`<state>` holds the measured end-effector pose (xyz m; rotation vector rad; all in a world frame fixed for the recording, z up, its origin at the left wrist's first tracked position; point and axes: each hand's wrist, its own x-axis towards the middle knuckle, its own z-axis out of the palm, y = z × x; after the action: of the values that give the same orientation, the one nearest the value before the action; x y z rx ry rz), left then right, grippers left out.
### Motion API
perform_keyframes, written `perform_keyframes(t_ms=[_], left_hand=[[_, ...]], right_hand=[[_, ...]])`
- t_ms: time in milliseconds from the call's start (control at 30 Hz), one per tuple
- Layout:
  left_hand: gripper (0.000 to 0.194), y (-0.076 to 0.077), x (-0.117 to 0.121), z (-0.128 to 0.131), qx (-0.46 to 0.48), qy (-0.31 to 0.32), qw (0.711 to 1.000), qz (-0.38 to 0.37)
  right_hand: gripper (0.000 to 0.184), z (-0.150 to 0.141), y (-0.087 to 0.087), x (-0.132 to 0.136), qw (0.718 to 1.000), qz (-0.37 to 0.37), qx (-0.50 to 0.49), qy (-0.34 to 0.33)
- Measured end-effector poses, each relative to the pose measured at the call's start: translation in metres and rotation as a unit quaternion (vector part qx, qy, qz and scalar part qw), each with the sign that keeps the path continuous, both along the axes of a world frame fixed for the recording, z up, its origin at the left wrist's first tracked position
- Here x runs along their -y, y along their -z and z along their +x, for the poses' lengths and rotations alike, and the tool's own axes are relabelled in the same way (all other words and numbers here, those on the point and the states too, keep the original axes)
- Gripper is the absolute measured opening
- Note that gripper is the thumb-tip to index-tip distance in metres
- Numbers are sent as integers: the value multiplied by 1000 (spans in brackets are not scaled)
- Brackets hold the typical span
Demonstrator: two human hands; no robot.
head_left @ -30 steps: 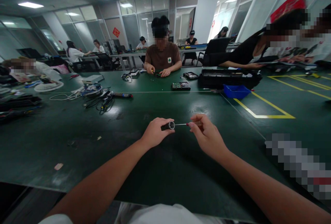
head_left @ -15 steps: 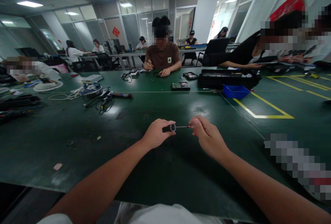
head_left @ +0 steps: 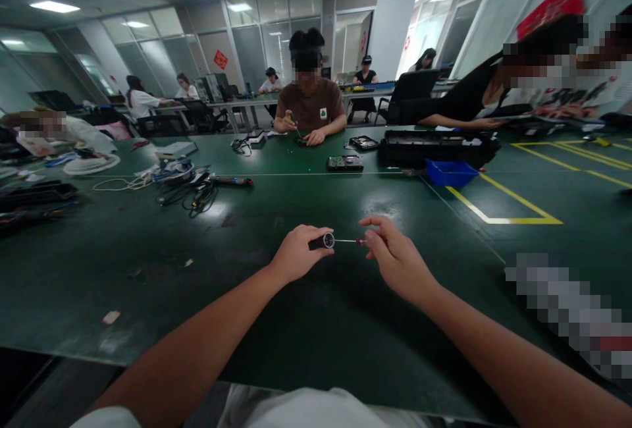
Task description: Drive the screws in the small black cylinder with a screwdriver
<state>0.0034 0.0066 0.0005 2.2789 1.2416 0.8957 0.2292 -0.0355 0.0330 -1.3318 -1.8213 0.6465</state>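
Note:
Above the green table, my left hand (head_left: 299,253) is closed around a dark cylindrical part (head_left: 320,241) with a round, light-rimmed end. A screwdriver (head_left: 349,241) with a thin metal shaft and a red handle points left, its tip against the side of that part. My right hand (head_left: 390,248) holds the screwdriver's handle between thumb and fingers, with the index finger lifted away from it. Most of the handle is hidden by the fingers.
Cables and a black tool (head_left: 232,181) lie at the left. Ahead are a hard drive (head_left: 345,162), a blue bin (head_left: 451,173) and a long black housing (head_left: 437,146). Across the table a person (head_left: 310,102) works with a screwdriver. A blurred-out object (head_left: 567,309) is at the right.
My right index finger has lifted and stretched out from the handle. Both hands have shifted very slightly left. The person opposite has brought their screwdriver onto their workpiece.

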Motion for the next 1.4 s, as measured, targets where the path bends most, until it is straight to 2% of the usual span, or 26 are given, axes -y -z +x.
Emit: perform_keyframes(t_ms=[133, 233, 367, 400, 467, 600, 767, 933, 1100, 1233, 1300, 1400], left_hand=[[40, -3, -1, -3, 10, -20, 1000, -5], [39, -5, 0, -2, 7, -22, 1000, -3], [38, -5, 0, 1, 5, 8, 999, 33], [38, -5, 0, 1, 4, -1, 999, 37], [39, -4, -2, 1, -3, -26, 999, 26], [39, -3, -2, -1, -15, -18, 1000, 3], [39, -4, 1, 2, -14, 4, 1000, 6], [40, -4, 2, 3, -12, 10, 1000, 9], [40, -1, 1, 2, -15, 7, 1000, 11], [40, -1, 2, 2, -13, 9, 1000, 15], [39, -2, 2, 2, -14, 12, 1000, 15], [37, -2, 1, 1, -12, 11, 1000, 18]], right_hand=[[24, -2, 4, -1, 999, 11, -46, -7], [24, -4, 8, -6, 991, -8, -133, 8], [30, 0, 14, -19, 949, -66, -303, 51], [31, 1, 15, -22, 938, -89, -328, 61], [30, 4, 18, -27, 930, -83, -345, 96], [29, 2, 19, -24, 944, -52, -314, 83], [30, -4, 13, -15, 972, 6, -224, 64], [30, -4, 8, -12, 980, 27, -191, 59], [40, 0, 0, -8, 992, 20, -68, 108], [49, 3, -2, -6, 989, 66, 30, 132], [43, 2, -1, -5, 989, 77, 43, 120], [28, 1, -1, -3, 995, 75, 34, 61]])
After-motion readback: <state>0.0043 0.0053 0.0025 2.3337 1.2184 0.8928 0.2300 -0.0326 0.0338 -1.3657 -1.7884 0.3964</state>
